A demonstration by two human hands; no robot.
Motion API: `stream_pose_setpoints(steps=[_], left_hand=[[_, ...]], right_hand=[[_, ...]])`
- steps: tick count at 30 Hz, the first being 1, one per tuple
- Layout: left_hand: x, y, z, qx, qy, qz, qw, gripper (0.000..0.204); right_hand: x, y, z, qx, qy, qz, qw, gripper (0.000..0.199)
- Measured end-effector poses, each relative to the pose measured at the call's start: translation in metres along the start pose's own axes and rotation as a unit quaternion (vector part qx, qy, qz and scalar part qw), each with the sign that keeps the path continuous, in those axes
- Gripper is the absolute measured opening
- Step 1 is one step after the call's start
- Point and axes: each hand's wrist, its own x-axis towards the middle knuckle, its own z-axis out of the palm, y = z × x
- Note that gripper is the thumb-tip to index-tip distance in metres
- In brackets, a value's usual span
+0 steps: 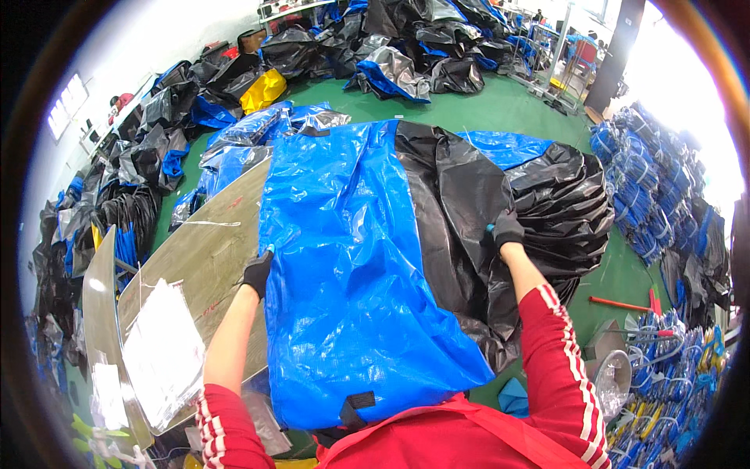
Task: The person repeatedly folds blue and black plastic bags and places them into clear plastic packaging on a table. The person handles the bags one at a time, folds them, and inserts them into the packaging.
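Note:
A large blue tarpaulin sheet (344, 258) with a black plastic section (461, 219) lies spread over a worktable in front of me. My left hand (256, 273), in a black glove, grips the blue sheet's left edge. My right hand (507, 230), also in a black glove, is closed on the black plastic at the sheet's right side. A black strap loop (355, 406) sits on the blue sheet's near edge, close to my red top.
The steel tabletop (211, 250) shows bare to the left, with a stack of clear plastic bags (160, 352) on it. Piles of black and blue sheeting (406, 47) cover the green floor behind. Bundles of blue cord (648, 187) are stacked at right.

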Motion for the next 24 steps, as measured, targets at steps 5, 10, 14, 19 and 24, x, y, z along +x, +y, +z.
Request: stream_pose_setpoints(steps=[5, 10, 14, 19, 24], left_hand=[[0.005, -0.009, -0.067, 0.293, 0.138, 0.307, 0.895, 0.024], [-0.046, -0.082, -0.243, 0.524, 0.23, 0.326, 0.753, 0.029], [-0.103, -0.123, -0.315, 0.258, 0.305, 0.12, 0.909, 0.054], [-0.146, -0.159, -0.312, 0.273, 0.287, -0.052, 0.917, 0.051], [-0.153, -0.183, -0.28, -0.007, 0.239, -0.072, 0.968, 0.032]], right_hand=[[0.011, 0.029, -0.082, 0.229, 0.132, -0.151, 0.952, 0.022], [-0.056, -0.035, -0.107, 0.479, 0.136, -0.229, 0.836, 0.029], [-0.1, -0.141, -0.083, 0.142, 0.101, -0.193, 0.966, 0.035], [-0.122, -0.245, -0.061, 0.06, -0.095, -0.35, 0.93, 0.062], [-0.107, -0.287, -0.028, 0.085, 0.042, -0.238, 0.967, 0.056]])
